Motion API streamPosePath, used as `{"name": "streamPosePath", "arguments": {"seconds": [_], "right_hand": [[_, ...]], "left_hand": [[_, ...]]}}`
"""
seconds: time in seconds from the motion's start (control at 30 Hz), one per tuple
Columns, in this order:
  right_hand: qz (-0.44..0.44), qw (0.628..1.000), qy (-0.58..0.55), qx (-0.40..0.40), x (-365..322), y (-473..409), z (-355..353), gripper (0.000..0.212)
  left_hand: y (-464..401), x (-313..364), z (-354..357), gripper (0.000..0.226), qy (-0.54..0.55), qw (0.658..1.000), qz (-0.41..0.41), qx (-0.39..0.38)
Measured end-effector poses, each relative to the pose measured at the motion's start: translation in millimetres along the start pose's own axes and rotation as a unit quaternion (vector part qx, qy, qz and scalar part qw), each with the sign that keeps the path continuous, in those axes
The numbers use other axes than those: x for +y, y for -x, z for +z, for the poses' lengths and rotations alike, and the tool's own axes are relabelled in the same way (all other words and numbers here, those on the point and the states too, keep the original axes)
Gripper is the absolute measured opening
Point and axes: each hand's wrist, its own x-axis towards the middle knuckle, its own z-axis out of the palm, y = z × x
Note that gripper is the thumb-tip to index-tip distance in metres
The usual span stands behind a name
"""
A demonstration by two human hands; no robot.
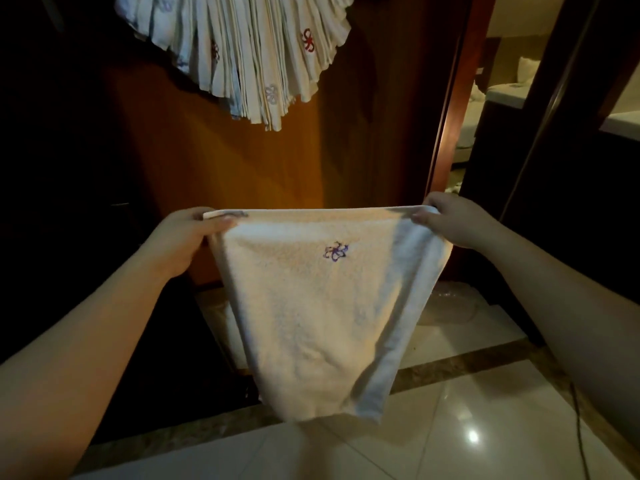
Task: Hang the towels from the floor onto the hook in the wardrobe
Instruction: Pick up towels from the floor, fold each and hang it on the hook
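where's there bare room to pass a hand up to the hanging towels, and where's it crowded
Free: the bare wood panel between the held towel and the hanging towels, and the dark gap left of the bunch. Crowded: the bunch itself, packed edge to edge. Both hands, left and right, grip the held towel's top corners.

Dim, warm-toned overall. Brightest patch is the orange wardrobe panel (249,161) just above the held towel (322,306); left of the towel the interior goes near black, no detail. Towel lit warm on its face, cooler shaded fold down its right edge. Below the towel, glossy floor tiles (450,420) show a small hot specular spot and soft reflections. Right of the towel, doorway room is brighter, soft. Wide-angle bending at edges, forearms stretched. Hanging towels (242,46) above slightly soft.
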Motion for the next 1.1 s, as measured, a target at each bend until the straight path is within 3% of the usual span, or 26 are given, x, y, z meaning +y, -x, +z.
{"name": "streamPosePath", "arguments": {"seconds": [0.1, 0.17, 0.23, 0.3, 0.4, 0.47, 0.6, 0.73, 0.8, 0.97, 1.1], "right_hand": [[0.008, 0.998, 0.014, -0.053, 1, 8, 9, 0.013], [0.030, 0.995, 0.007, -0.095, -2, 19, 16, 0.017], [0.052, 0.991, -0.032, -0.117, -13, 32, 22, 0.021], [0.077, 0.979, -0.153, -0.108, -31, 48, 32, 0.017], [0.094, 0.906, -0.400, -0.102, -64, 78, 53, 0.038], [0.082, 0.871, -0.477, -0.084, -86, 94, 70, 0.036], [0.078, 0.850, -0.514, -0.084, -122, 109, 93, 0.021], [0.017, 0.829, -0.550, -0.100, -124, 113, 97, 0.033], [-0.004, 0.837, -0.539, -0.090, -119, 116, 98, 0.037], [-0.080, 0.919, -0.382, -0.063, -122, 127, 98, 0.039], [-0.085, 0.931, -0.356, 0.009, -125, 131, 87, 0.040]], "left_hand": [[8, -16, 5, 0.037, 0.188, 0.979, -0.039, -0.073], [13, -24, 11, 0.036, 0.222, 0.969, -0.056, -0.094], [21, -29, 20, 0.027, 0.242, 0.965, -0.064, -0.074], [32, -32, 35, 0.030, 0.258, 0.963, -0.066, -0.025], [59, -35, 66, 0.031, 0.271, 0.959, -0.053, 0.056], [80, -29, 86, 0.024, 0.250, 0.964, -0.043, 0.080], [109, -14, 112, 0.023, 0.193, 0.980, -0.002, 0.047], [127, -8, 121, 0.027, 0.176, 0.984, 0.011, -0.013], [133, -6, 124, 0.024, 0.165, 0.985, 0.026, -0.037], [140, -5, 129, 0.025, 0.144, 0.986, 0.042, -0.070], [140, -6, 130, 0.029, 0.184, 0.978, 0.029, -0.095]]}}
